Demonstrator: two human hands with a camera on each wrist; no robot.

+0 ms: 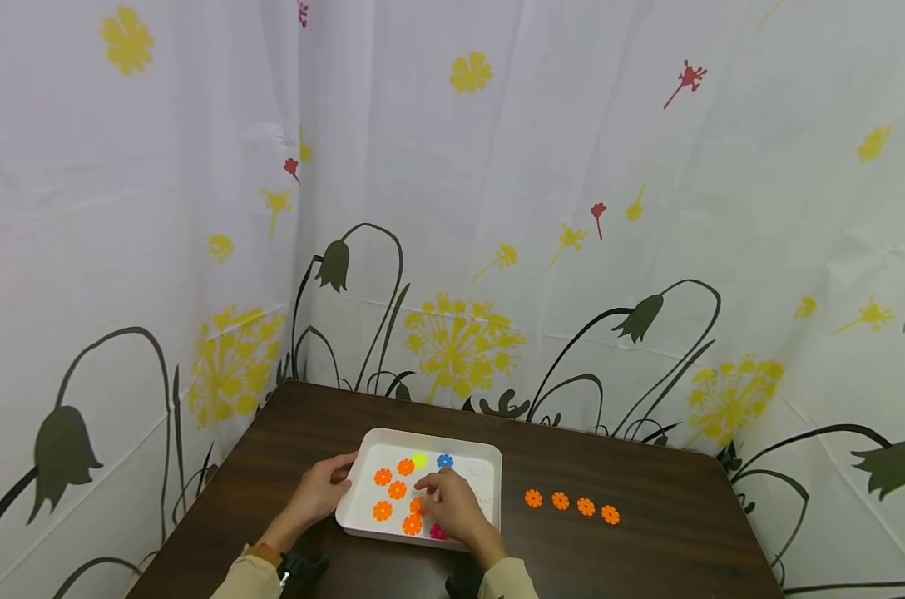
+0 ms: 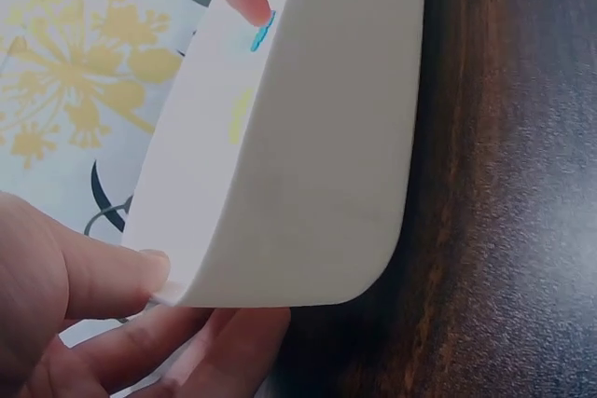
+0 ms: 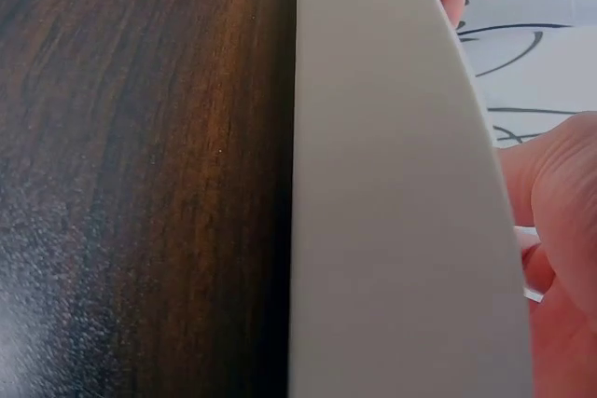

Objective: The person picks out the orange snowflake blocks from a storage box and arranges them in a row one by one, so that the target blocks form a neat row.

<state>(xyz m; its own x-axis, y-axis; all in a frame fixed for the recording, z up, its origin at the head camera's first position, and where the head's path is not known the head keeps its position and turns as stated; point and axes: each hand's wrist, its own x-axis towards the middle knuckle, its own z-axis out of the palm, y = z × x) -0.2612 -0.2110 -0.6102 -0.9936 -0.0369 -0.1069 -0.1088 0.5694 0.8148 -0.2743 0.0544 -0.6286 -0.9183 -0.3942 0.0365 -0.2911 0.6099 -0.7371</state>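
Observation:
A white tray (image 1: 422, 537) lies on the table with small notched discs in it. My left hand (image 1: 322, 489) grips its left side, the thumb on the rim and fingers against the outer wall (image 2: 308, 137) in the left wrist view. Over the tray's middle, my right hand (image 1: 452, 506) reaches down with bent fingers; I cannot tell whether a disc is between them. Below these fingers is a partly covered orange disc (image 1: 417, 506). Several other orange discs (image 1: 397, 490) lie to the left. A yellow disc (image 1: 419, 460), a blue disc (image 1: 445, 460) and a pink disc (image 1: 438, 532) surround the hand.
To the right of the tray, a row of several orange discs, one of them the nearest orange disc (image 1: 533, 498), lies on the dark wooden table (image 1: 670, 532). Faint clear discs (image 1: 477, 471) show at the tray's right side. A flower-printed curtain (image 1: 572, 166) hangs behind the table.

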